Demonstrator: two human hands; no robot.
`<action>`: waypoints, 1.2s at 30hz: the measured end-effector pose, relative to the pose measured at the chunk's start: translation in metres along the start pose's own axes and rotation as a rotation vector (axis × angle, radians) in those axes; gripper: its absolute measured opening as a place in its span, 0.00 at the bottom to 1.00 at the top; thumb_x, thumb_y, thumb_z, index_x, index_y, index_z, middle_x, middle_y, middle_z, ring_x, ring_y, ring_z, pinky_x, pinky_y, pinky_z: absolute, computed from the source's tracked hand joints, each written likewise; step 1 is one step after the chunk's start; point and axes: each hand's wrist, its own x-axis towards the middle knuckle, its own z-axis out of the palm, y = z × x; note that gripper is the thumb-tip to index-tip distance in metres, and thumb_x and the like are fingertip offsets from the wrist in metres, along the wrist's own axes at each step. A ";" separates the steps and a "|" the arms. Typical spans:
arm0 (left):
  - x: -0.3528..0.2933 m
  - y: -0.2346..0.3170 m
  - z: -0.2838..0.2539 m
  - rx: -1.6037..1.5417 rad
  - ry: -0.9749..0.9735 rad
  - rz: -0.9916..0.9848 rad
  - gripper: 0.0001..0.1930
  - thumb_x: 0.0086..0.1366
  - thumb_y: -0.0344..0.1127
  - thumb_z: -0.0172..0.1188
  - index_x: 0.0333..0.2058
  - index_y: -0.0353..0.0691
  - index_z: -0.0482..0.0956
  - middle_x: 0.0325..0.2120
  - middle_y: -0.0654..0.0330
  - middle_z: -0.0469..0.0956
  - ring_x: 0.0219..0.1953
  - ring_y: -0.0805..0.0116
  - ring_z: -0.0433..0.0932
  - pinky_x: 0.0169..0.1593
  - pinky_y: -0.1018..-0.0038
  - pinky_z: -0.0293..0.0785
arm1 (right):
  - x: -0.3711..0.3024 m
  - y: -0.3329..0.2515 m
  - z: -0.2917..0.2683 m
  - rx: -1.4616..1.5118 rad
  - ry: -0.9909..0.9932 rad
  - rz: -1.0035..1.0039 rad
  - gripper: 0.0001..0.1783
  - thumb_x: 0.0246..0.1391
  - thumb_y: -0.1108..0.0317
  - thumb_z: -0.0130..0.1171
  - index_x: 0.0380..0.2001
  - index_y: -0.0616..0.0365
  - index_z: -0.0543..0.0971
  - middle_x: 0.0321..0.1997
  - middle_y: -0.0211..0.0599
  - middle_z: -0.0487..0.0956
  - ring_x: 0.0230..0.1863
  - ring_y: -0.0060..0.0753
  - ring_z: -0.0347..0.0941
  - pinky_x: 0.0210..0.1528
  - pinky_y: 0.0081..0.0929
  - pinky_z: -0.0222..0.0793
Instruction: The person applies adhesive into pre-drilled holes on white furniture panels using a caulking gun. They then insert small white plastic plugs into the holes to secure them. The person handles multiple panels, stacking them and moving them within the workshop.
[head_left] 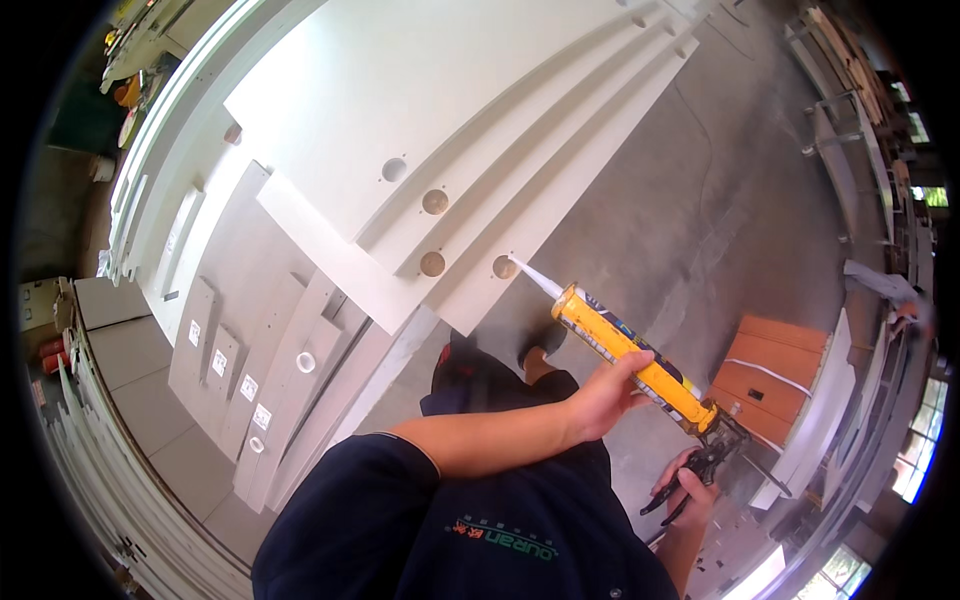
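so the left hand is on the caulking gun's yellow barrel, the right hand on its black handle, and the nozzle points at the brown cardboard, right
No: the head view shows the white nozzle pointing at a round hole in the white board, not the cardboard. The left hand is on the yellow barrel, the right hand on the black handle.

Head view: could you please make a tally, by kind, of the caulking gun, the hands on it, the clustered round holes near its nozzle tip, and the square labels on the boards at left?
Caulking gun: 1
Hands, left hand and right hand: 2
Clustered holes: 4
Square labels: 4
Total: 11
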 end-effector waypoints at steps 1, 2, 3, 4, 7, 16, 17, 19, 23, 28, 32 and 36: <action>0.007 -0.003 0.004 0.038 0.026 0.015 0.20 0.65 0.47 0.58 0.50 0.43 0.71 0.50 0.60 0.76 0.53 0.69 0.74 0.55 0.69 0.71 | 0.007 0.000 -0.013 0.045 -0.027 0.017 0.15 0.47 0.69 0.61 0.37 0.65 0.70 0.21 0.48 0.74 0.20 0.43 0.73 0.25 0.37 0.76; 0.014 -0.004 0.009 0.076 0.052 0.029 0.20 0.65 0.47 0.58 0.50 0.43 0.71 0.50 0.60 0.77 0.52 0.69 0.75 0.55 0.68 0.71 | 0.016 0.004 -0.028 0.090 -0.054 0.034 0.15 0.47 0.69 0.61 0.37 0.64 0.70 0.22 0.48 0.74 0.21 0.43 0.73 0.25 0.37 0.75; 0.022 -0.006 0.014 0.118 0.094 0.059 0.20 0.65 0.47 0.59 0.49 0.42 0.71 0.48 0.60 0.76 0.52 0.68 0.75 0.54 0.67 0.71 | 0.026 0.006 -0.040 0.135 -0.079 0.052 0.16 0.47 0.68 0.61 0.36 0.64 0.70 0.22 0.49 0.74 0.21 0.44 0.73 0.25 0.38 0.75; 0.031 -0.007 0.029 0.166 0.123 0.088 0.19 0.65 0.47 0.59 0.49 0.42 0.71 0.47 0.59 0.76 0.51 0.68 0.75 0.54 0.67 0.71 | 0.037 0.004 -0.052 0.186 -0.106 0.058 0.16 0.47 0.68 0.61 0.37 0.64 0.70 0.22 0.48 0.74 0.21 0.45 0.73 0.25 0.38 0.75; 0.059 -0.008 0.074 0.271 0.231 0.189 0.20 0.65 0.46 0.60 0.47 0.38 0.71 0.44 0.57 0.76 0.49 0.65 0.76 0.54 0.63 0.74 | 0.072 -0.004 -0.088 0.309 -0.191 0.071 0.17 0.48 0.66 0.62 0.37 0.62 0.70 0.23 0.47 0.73 0.22 0.47 0.73 0.25 0.39 0.73; 0.207 0.016 0.162 0.484 0.259 0.229 0.21 0.63 0.48 0.60 0.46 0.39 0.69 0.42 0.57 0.75 0.46 0.64 0.77 0.50 0.61 0.75 | 0.180 -0.068 -0.140 0.473 -0.204 -0.053 0.14 0.52 0.67 0.58 0.39 0.61 0.69 0.25 0.46 0.75 0.23 0.45 0.73 0.26 0.39 0.74; 0.224 0.024 0.172 0.495 0.243 0.222 0.22 0.63 0.48 0.60 0.46 0.39 0.69 0.42 0.56 0.75 0.46 0.63 0.77 0.50 0.61 0.76 | 0.193 -0.078 -0.142 0.480 -0.184 -0.067 0.13 0.53 0.67 0.57 0.39 0.61 0.70 0.25 0.46 0.75 0.23 0.45 0.73 0.26 0.39 0.74; 0.259 0.037 0.190 0.516 0.206 0.210 0.23 0.62 0.49 0.60 0.47 0.39 0.68 0.42 0.56 0.75 0.46 0.63 0.77 0.50 0.61 0.76 | 0.221 -0.101 -0.146 0.484 -0.164 -0.089 0.13 0.53 0.67 0.57 0.40 0.60 0.70 0.26 0.45 0.75 0.23 0.45 0.74 0.26 0.39 0.74; 0.342 0.073 0.211 0.498 0.195 0.160 0.23 0.62 0.49 0.60 0.47 0.40 0.68 0.42 0.58 0.74 0.46 0.65 0.76 0.49 0.62 0.74 | 0.288 -0.147 -0.149 0.441 -0.083 -0.103 0.12 0.54 0.68 0.56 0.40 0.60 0.71 0.26 0.44 0.75 0.23 0.44 0.74 0.27 0.39 0.75; 0.440 0.122 0.220 0.396 0.155 0.135 0.22 0.62 0.50 0.60 0.47 0.41 0.69 0.42 0.58 0.74 0.46 0.64 0.76 0.51 0.61 0.73 | 0.382 -0.204 -0.150 0.354 0.022 -0.076 0.11 0.54 0.69 0.55 0.40 0.60 0.72 0.25 0.44 0.75 0.23 0.43 0.74 0.27 0.39 0.76; 0.495 0.158 0.215 0.297 0.131 0.068 0.22 0.62 0.51 0.59 0.47 0.42 0.69 0.41 0.59 0.75 0.45 0.65 0.76 0.50 0.63 0.71 | 0.431 -0.243 -0.148 0.242 0.097 -0.014 0.10 0.54 0.71 0.55 0.40 0.60 0.72 0.25 0.44 0.75 0.23 0.42 0.74 0.27 0.38 0.76; 0.526 0.177 0.218 0.239 0.162 0.081 0.23 0.63 0.53 0.58 0.47 0.42 0.70 0.40 0.60 0.76 0.44 0.68 0.76 0.49 0.65 0.70 | 0.469 -0.280 -0.141 0.191 0.109 0.055 0.11 0.53 0.71 0.56 0.39 0.61 0.72 0.25 0.44 0.75 0.22 0.43 0.74 0.26 0.38 0.76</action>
